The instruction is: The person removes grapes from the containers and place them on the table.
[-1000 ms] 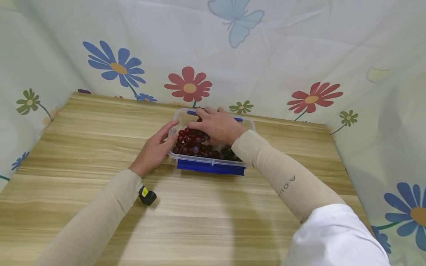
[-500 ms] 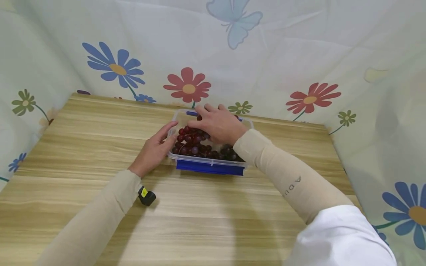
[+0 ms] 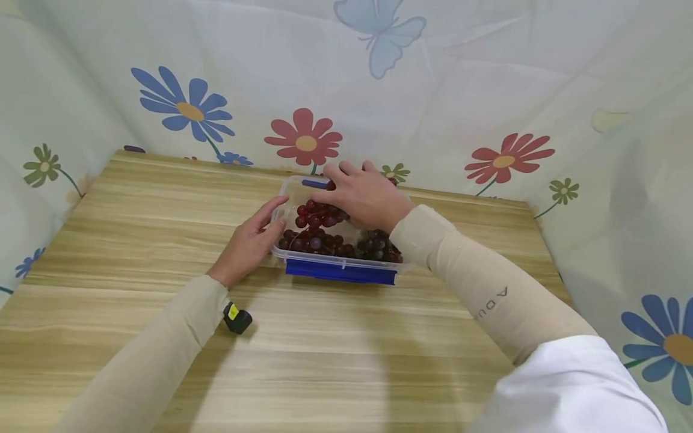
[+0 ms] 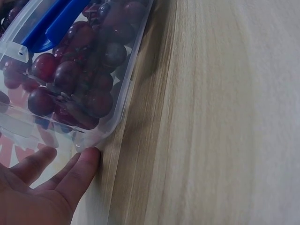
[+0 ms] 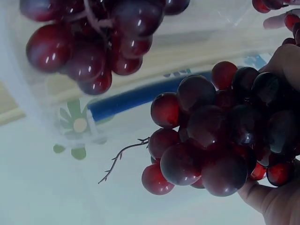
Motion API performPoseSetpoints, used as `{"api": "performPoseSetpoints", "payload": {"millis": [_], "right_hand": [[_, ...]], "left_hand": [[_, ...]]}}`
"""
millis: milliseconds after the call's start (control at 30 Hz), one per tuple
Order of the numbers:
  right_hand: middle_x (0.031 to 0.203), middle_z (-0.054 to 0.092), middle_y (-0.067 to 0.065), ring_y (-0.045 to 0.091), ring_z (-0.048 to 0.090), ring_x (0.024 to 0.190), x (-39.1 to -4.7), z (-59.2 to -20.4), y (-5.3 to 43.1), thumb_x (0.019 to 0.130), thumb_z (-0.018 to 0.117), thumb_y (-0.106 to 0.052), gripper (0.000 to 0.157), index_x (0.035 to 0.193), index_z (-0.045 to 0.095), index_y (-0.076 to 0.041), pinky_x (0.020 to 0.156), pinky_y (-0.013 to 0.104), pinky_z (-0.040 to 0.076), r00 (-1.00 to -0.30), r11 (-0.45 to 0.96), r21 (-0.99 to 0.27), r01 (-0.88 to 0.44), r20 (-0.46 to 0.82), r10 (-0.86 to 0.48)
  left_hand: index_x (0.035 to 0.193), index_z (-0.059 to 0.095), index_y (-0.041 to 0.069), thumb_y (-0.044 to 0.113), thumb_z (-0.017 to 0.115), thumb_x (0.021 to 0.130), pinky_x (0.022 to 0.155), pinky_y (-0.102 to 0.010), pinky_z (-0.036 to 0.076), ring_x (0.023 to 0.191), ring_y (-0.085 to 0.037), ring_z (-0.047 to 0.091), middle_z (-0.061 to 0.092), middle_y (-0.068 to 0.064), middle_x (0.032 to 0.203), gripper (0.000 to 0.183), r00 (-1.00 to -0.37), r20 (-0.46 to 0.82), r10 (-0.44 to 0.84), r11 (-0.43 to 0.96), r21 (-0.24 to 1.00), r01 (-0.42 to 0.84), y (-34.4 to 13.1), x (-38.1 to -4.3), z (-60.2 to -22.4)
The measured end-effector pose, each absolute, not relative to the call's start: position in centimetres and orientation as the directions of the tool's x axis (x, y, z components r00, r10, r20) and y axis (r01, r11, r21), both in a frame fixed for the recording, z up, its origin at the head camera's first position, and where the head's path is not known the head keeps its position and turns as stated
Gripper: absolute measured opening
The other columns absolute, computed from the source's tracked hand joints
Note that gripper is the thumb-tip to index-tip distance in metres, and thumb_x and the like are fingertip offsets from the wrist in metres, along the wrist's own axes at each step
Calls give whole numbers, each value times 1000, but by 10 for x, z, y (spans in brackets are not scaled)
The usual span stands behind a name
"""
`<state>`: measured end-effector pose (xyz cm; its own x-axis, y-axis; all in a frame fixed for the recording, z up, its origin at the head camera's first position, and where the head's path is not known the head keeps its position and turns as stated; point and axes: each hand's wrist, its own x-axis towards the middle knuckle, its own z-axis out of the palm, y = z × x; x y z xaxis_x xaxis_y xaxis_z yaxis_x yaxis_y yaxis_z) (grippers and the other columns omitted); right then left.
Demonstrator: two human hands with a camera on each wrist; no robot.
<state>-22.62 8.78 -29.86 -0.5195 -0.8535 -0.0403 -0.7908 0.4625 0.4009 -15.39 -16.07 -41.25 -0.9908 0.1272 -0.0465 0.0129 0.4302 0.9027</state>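
Observation:
A clear plastic box [image 3: 340, 272] with blue latches stands near the table's back edge. My right hand [image 3: 370, 195] grips a bunch of dark red grapes [image 5: 206, 126] over the box, a thin bare stem sticking out of it. More red grapes [image 3: 308, 242] lie along the box's near side, with a darker bunch [image 3: 373, 246] at the right. My left hand [image 3: 246, 246] is at the box's left side, thumb and fingers spread. In the left wrist view, its fingertips [image 4: 89, 157] are right at the box's lower corner.
The box rests on a wood-grain table [image 3: 325, 349]. A pale cloth with printed flowers [image 3: 305, 143] hangs behind and at both sides. A small black device with a yellow mark [image 3: 238, 319] is at the left wrist.
My right hand has risen a little and moved right with the grapes, baring more of the grapes left in the box. The left hand has stayed in place.

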Motion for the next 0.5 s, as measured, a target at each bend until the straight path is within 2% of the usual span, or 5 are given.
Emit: {"api": "performPoseSetpoints", "payload": {"millis": [267,500], "right_hand": [[132,54,13,31,56,103,-228,-287,99,102,62,-14,41,138,56,-33,74,47,53,-527,475,394,-786,-25,-850],[128,55,13,30,55,98,-229,-286,110,98,63,-10,40,134,54,-27,70,46,51,-527,482,398,-781,-5,-850]], "left_hand": [[160,36,44,57,46,107,119,-62,42,149,-40,47,31,0,172,55,-990,-44,131,429,903,17,-161,-156,-411],[159,36,48,57,46,107,119,-62,41,149,-39,46,30,2,172,54,-990,-49,129,432,902,12,-161,-154,-413]]}}
